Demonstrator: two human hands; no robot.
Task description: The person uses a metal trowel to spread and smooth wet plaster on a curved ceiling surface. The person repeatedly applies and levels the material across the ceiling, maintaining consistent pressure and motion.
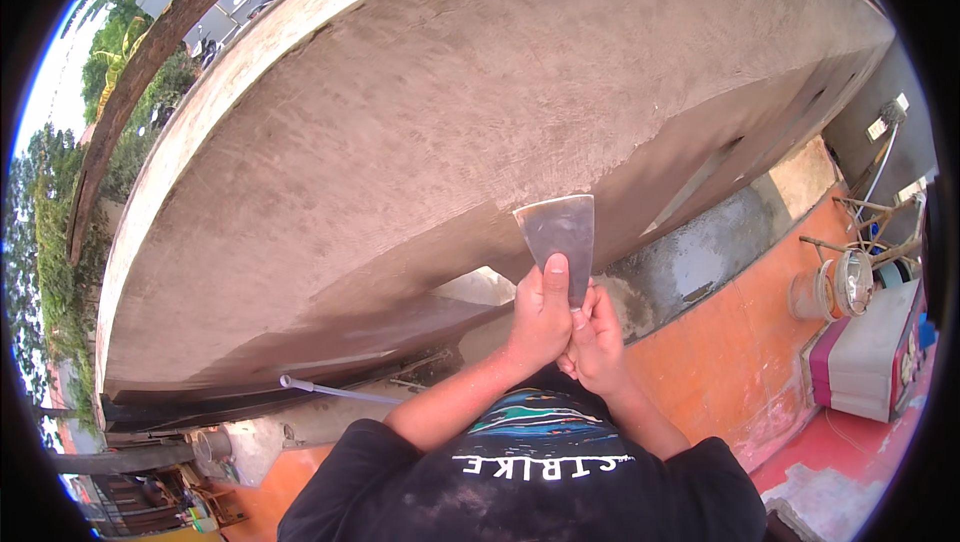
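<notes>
A putty knife (562, 232) with a wide grey blade stands in front of me, its flared edge pointing up toward a plastered wall (420, 112). My left hand (540, 317) is closed around its lower part, with the thumb laid flat along the blade. Close beside it, my right hand (598, 342) has its fingers curled at the knife's lower end, touching the left hand. Both hands hide the handle. The wall's surface is brownish grey, with a darker, damp-looking band along its lower part.
An orange floor (700, 372) runs to the right beside a wet grey strip (700, 252). Buckets (852, 284) and a white and magenta box-shaped thing (865, 362) stand at the right. A pale pipe (335, 389) juts out at lower left. Wooden poles (150, 62) lean at upper left.
</notes>
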